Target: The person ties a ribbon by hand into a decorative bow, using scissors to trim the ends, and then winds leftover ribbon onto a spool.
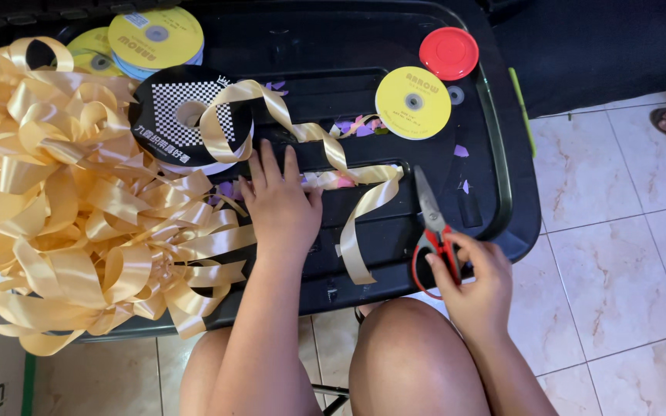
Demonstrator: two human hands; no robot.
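Likely a home craft corner. Cream marbled floor tiles, black plastic bin lid as worktop. Heaped gold ribbon bows, yellow ribbon spools.

A pair of scissors with red handles and grey metal blades lies on the black lid, blades closed and pointing away from the person, handles towards the near edge. A glossy gold ribbon trails in loose twists from a black-and-white checked spool, runs across the lid, then bends down in a hanging loop just left of the scissors.
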